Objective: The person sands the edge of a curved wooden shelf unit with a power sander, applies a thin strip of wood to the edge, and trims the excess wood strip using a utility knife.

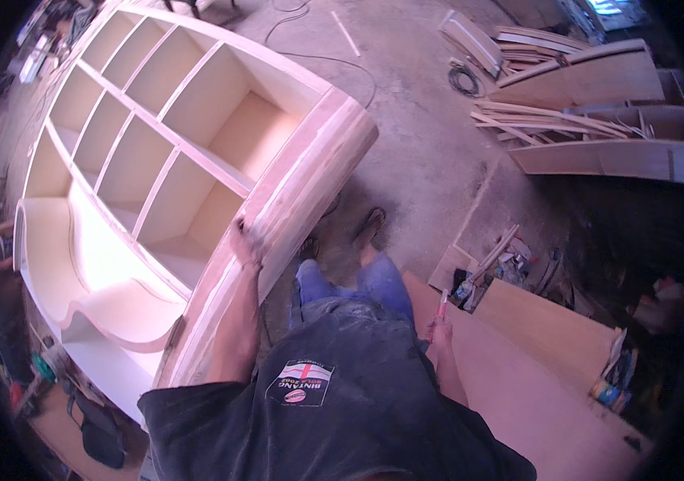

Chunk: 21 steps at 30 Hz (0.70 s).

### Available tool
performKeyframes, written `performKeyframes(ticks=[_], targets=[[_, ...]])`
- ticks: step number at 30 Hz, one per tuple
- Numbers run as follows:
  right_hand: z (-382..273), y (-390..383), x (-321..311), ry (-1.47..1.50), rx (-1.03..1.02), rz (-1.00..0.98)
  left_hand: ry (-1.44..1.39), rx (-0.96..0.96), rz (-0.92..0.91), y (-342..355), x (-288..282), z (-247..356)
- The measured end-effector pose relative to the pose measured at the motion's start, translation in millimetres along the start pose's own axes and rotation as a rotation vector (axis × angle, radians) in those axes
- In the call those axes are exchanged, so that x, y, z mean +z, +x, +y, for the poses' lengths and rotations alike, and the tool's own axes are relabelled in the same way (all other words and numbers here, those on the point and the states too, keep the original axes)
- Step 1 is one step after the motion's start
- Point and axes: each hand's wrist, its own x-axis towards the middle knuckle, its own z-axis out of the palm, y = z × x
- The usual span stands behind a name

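My left hand [244, 240], blurred, rests on the pale filler-streaked edge board [314, 172] along the right side of a large white shelving unit [141, 140] with several square cubbies; whether its fingers grip anything is unclear. A wavy curved panel [117, 317] forms the unit's lower left part. My right hand [438, 329], beside my right hip, is closed on a slim red-and-light tool [443, 305], pointing forward. Its exact kind is too small to make out.
A pinkish board [510, 377] and plywood panel [546, 321] lie to my right, beside cluttered tools [490, 272]. Farther up are stacked wood strips and panels [574, 72] and a coiled cable [464, 80]. Cables cross the concrete floor [414, 160]. My feet stand beside the unit.
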Motion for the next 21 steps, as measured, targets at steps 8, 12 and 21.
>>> performKeyframes(ticks=[8, 12, 21], targets=[[28, 117, -19, -0.012, -0.109, -0.033, 0.248, 0.125, 0.041, 37, 79, 51], [-15, 167, -49, 0.005, -0.061, -0.077, 0.376, 0.082, 0.109, 24, 91, 62], [-146, 327, -162, 0.14, -0.124, -0.163, 0.629, -0.209, 0.307, 8, 160, 99]])
